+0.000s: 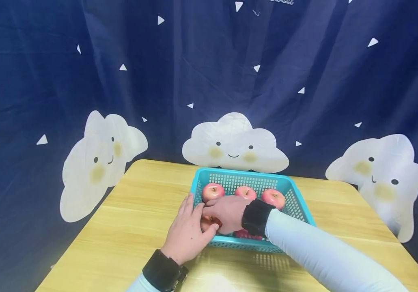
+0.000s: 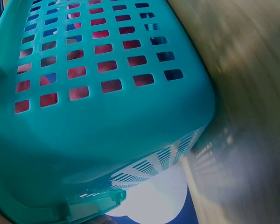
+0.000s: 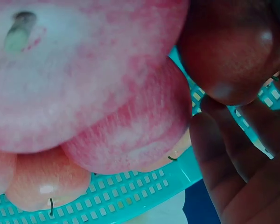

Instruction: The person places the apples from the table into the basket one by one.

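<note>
In the head view a teal plastic basket (image 1: 245, 241) holds several pink-red apples (image 1: 245, 193). My right hand (image 1: 229, 211) reaches across into its front left part, and its fingers curl over an apple (image 1: 210, 223) there. From the right wrist those fingers (image 3: 214, 158) are seen against the shaded dark red apple (image 3: 228, 51). My left hand (image 1: 188, 233) lies over the basket's left side with its fingers mostly straight and its thumb beside that same apple. The left wrist view is filled by the basket's slotted wall (image 2: 121, 116), with most of that hand out of sight.
The basket stands on a light wooden table (image 1: 139, 202). Behind the table hangs a dark blue curtain (image 1: 212, 73) with white clouds and triangles. Other apples (image 1: 272, 198) lie along the basket's back, and another (image 1: 247, 234) is partly under the right wrist.
</note>
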The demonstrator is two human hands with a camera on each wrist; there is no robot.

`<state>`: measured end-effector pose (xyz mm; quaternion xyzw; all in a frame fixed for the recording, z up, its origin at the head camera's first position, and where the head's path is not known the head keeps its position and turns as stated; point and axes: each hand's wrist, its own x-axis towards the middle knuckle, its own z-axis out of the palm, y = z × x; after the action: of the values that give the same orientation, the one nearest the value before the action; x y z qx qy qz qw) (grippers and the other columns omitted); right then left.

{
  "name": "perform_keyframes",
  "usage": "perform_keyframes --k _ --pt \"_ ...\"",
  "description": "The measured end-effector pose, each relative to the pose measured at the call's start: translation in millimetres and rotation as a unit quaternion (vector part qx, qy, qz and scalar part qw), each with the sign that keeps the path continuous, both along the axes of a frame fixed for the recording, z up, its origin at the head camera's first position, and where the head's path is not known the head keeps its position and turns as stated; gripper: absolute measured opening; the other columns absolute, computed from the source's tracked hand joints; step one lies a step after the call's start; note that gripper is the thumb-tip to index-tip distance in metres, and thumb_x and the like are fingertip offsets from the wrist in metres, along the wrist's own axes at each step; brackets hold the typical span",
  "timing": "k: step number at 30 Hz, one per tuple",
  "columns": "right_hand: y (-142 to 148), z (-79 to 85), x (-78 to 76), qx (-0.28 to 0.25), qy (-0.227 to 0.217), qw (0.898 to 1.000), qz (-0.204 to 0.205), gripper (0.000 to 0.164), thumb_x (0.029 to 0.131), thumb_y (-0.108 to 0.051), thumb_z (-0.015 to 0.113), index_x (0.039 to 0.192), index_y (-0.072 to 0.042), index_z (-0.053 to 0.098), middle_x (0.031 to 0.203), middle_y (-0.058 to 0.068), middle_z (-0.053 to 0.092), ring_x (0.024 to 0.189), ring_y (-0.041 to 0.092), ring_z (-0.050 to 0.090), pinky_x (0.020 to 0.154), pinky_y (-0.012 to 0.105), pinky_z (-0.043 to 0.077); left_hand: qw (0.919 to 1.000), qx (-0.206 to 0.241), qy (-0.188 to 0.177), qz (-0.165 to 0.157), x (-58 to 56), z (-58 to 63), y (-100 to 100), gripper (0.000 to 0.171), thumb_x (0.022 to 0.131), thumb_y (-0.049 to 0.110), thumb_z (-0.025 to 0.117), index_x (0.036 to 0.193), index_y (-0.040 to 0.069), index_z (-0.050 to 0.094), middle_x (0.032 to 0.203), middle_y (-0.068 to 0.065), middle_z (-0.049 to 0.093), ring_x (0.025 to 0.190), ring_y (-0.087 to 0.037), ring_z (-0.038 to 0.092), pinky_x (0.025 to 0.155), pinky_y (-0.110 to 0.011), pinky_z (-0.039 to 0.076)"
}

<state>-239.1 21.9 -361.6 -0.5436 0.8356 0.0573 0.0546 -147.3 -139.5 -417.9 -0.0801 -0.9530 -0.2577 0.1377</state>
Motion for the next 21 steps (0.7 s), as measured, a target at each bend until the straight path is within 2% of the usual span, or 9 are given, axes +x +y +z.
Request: perform_keyframes --k 4,13,21 --pt "-1 -4.2 0.4 -0.001 0.003 1.000 0.005 0.043 0.088 -0.032 0.076 0.130 -0.029 0.064 0.122 -0.010 0.062 0.107 0.010 0.061 0.090 0.029 0.052 1.0000 -0.005 -0.001 0.003 -0.3 -0.4 2 0.071 0.091 0.055 0.064 0.140 0.004 0.056 0.160 -0.025 0.029 0.148 -0.041 0.025 0.110 -0.055 0.038" --pt "-1 -11.0 0.1 -0.008 0.013 1.000 0.009 0.043 0.093 -0.036 0.071 0.134 -0.028 0.062 0.135 -0.006 0.060 0.124 0.014 0.058 0.097 0.035 0.051 0.9999 -0.011 0.003 0.002 -2.4 0.7 3 0.066 0.091 0.055 0.063 0.134 0.006 0.058 0.159 -0.024 0.032 0.149 -0.040 0.024 0.111 -0.054 0.037" --pt "0 -14.0 0.0 -0.013 0.025 1.000 0.014 0.042 0.093 -0.037 0.070 0.133 -0.029 0.062 0.130 -0.008 0.061 0.118 0.013 0.060 0.093 0.035 0.053 0.9999 -0.013 0.005 0.005 -2.3 0.1 2 0.064 0.090 0.055 0.064 0.132 0.006 0.059 0.158 -0.024 0.033 0.148 -0.041 0.026 0.110 -0.055 0.039"
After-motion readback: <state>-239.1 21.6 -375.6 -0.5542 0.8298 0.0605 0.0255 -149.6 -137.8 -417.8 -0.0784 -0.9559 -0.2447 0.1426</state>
